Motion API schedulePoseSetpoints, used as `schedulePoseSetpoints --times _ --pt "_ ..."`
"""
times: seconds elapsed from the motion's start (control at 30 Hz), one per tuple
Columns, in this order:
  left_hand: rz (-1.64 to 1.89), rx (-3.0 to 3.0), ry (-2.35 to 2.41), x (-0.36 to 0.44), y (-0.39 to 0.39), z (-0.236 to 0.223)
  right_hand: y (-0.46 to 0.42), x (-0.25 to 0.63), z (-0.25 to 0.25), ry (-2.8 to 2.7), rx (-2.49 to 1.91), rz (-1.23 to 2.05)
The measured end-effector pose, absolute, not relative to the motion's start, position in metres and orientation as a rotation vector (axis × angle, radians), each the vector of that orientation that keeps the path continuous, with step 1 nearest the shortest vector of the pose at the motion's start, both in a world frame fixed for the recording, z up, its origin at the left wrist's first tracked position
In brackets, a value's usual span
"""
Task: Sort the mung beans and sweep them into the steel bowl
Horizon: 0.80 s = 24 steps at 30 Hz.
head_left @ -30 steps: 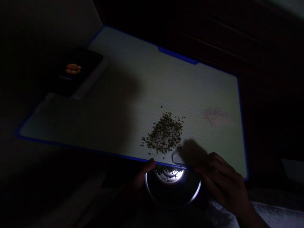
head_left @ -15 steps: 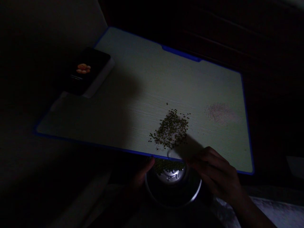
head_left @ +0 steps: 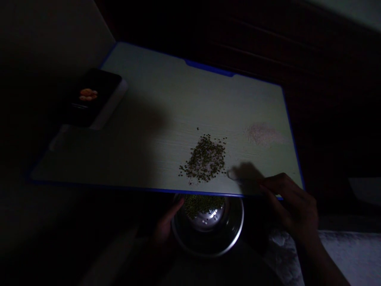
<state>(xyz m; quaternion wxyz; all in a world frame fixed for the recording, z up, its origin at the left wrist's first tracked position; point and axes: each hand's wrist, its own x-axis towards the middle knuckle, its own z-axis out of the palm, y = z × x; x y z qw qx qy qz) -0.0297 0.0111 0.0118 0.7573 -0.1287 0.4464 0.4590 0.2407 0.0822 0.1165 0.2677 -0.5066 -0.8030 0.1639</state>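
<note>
A steel bowl (head_left: 222,251) with small green beans (head_left: 202,203) stands under the near edge of a pale board (head_left: 190,95) with a blue rim. My left hand (head_left: 166,222) grips the bowl's left side, thumb at the rim; its other fingers are lost in the dark. Over the board's near right edge, my right hand (head_left: 293,206) pinches a thin spoon (head_left: 232,175), whose rounded tip lies on the board. Just left of that tip is a loose patch of green beans (head_left: 205,159) with pale bits among them. Farther right lies a patch of fine pinkish grains (head_left: 263,133).
A dark box or tin (head_left: 92,97) with a picture on its lid rests on the board's left end. Pale crinkled cloth or plastic (head_left: 342,250) lies at lower right. A wall rises at the left, and most surroundings are very dark.
My right hand has moved right with the spoon, drawing its tip away from the bean patch. The whole view has shifted slightly. My left hand stays at the bowl.
</note>
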Motion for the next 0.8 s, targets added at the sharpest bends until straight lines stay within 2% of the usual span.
schedulePoseSetpoints --times 0.47,0.8 --pt "0.927 -0.394 0.993 -0.037 0.02 0.02 0.097 0.23 0.109 -2.055 -1.534 0.26" --pt "0.921 -0.396 1.087 -0.036 0.02 0.017 0.101 0.225 0.113 -2.169 -1.335 0.457"
